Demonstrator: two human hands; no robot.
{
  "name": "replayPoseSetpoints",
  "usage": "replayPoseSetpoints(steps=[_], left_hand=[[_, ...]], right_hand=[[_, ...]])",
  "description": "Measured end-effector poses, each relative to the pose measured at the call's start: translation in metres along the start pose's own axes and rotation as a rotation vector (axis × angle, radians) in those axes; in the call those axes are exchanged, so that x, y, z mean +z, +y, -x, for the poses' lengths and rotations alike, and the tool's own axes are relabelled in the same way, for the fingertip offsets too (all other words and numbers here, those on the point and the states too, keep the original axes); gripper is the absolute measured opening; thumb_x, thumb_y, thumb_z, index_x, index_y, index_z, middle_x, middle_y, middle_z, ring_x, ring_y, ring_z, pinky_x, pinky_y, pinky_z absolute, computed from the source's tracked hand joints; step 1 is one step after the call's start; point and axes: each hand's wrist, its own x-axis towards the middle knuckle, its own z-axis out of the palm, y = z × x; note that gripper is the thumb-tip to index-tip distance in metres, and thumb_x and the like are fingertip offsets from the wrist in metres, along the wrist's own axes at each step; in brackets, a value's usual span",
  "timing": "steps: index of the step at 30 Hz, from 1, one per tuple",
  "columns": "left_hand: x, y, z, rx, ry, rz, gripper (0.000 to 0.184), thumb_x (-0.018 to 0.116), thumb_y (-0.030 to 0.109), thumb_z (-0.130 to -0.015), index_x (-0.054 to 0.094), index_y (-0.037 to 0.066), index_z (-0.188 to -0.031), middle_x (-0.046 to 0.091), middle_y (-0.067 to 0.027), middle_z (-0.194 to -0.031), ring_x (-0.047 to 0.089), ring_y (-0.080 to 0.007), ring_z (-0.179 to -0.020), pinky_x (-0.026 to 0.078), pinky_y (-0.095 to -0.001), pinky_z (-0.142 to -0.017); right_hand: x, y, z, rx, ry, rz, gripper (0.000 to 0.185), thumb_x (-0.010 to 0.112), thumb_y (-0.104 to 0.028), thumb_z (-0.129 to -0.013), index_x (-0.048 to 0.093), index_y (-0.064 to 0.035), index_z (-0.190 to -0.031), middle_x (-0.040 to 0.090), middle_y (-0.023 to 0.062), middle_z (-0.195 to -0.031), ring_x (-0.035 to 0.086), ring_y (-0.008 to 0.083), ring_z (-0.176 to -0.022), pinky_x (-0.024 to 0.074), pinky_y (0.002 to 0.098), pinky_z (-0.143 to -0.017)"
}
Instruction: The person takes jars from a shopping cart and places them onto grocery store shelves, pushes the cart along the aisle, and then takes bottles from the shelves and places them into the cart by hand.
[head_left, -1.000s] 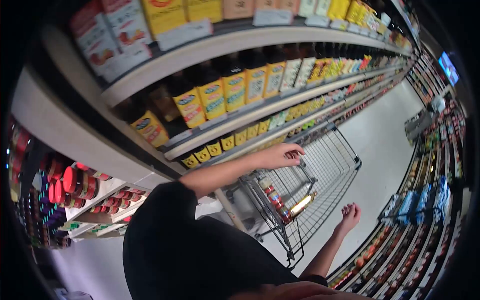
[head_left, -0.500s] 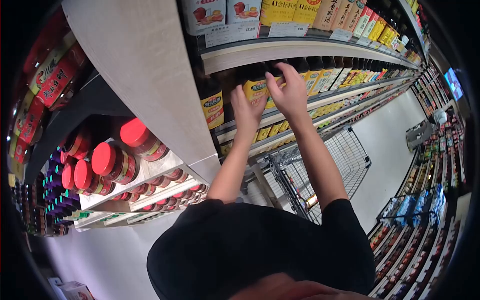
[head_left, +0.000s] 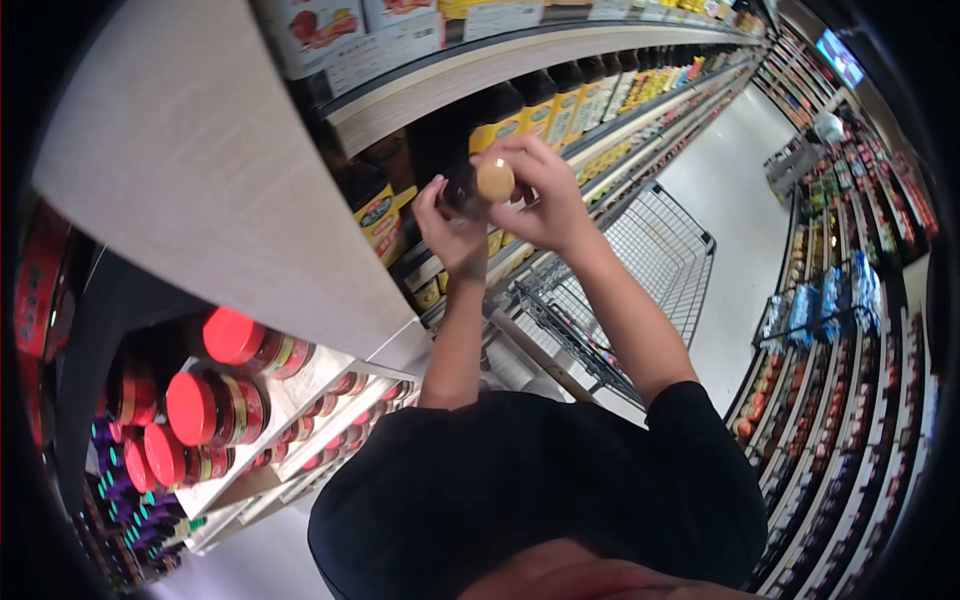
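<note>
Between my two hands is a dark bottle [head_left: 462, 192] with a tan-yellow cap [head_left: 495, 180] tilted toward me, just in front of the shelf. My left hand [head_left: 452, 235] is curled round its left side and lower part. Fingers of my right hand [head_left: 548, 198] wrap the bottle near the cap from the right. Its label is hidden from me. Behind it, a row of dark bottles with yellow labels [head_left: 497, 128] stands on the shelf. Another yellow-labelled bottle [head_left: 378, 215] is left of my left hand.
A wire shopping cart [head_left: 640, 285] stands in the aisle to the right. A wide pale shelf end panel [head_left: 190, 150] rises at the left. Below it are red-lidded jars [head_left: 215, 408]. Blue packages [head_left: 825, 305] hang on the far right shelving.
My hands have drawn a bottle out from the shelf row toward me and now hold it, cap facing me. The view has shifted, so the shelf sits higher and further left.
</note>
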Motion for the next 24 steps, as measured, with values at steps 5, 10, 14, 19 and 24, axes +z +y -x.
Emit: replayPoseSetpoints(steps=[5,10,14,19,24], left_hand=[[0.01,0.051,0.002,0.459,-0.117,0.195,0.055,0.079,0.004,-0.076,0.047,0.006,-0.121,0.054,-0.0164,-0.114,0.06,-0.0358,-0.109,0.051,-0.0484,-0.095],[0.018,0.099,0.033,0.102,-1.058,0.324,0.079,0.089,0.016,-0.065,0.045,0.009,-0.129,0.055,-0.011,-0.114,0.062,-0.0249,-0.105,0.053,-0.0318,-0.088],[0.033,0.116,0.112,-0.802,-1.402,0.802,0.075,0.08,0.013,-0.075,0.036,0.007,-0.136,0.058,-0.0094,-0.117,0.061,-0.0184,-0.105,0.054,-0.0335,-0.086],[0.045,0.101,0.193,-1.88,-1.317,1.397,0.076,0.043,0.065,-0.093,0.044,0.002,-0.136,0.058,-0.0212,-0.121,0.063,-0.0327,-0.091,0.056,-0.0476,-0.077],[0.04,0.109,0.225,-2.701,-0.954,1.494,0.073,0.05,0.063,-0.091,0.044,0.01,-0.142,0.055,-0.0136,-0.126,0.057,-0.026,-0.107,0.049,-0.0415,-0.086]], right_hand=[[-0.04,-0.04,0.045,-0.451,0.205,0.292,0.045,0.082,-0.024,-0.063,0.07,-0.0094,-0.104,0.064,0.0093,-0.102,0.063,0.0261,-0.09,0.052,0.0374,-0.074],[-0.093,-0.068,0.073,-0.268,0.089,-0.02,0.031,0.08,-0.022,-0.072,0.07,-0.006,-0.098,0.069,0.0108,-0.095,0.066,0.0253,-0.082,0.0528,0.0341,-0.076],[-0.133,-0.036,0.108,0.629,-0.021,-0.462,0.022,0.068,-0.017,-0.088,0.067,0.0005,-0.101,0.071,0.0082,-0.094,0.068,0.0174,-0.086,0.0543,0.0312,-0.078],[-0.141,0.069,0.23,0.802,0.691,-1.326,0.013,0.063,-0.019,-0.092,0.06,-0.0059,-0.091,0.066,0.0091,-0.087,0.066,0.03,-0.085,0.0553,0.0443,-0.079],[-0.125,0.085,0.31,0.73,1.209,-1.606,0.018,0.06,-0.022,-0.091,0.062,-0.008,-0.081,0.065,0.0039,-0.083,0.062,0.025,-0.085,0.0539,0.0417,-0.078]])
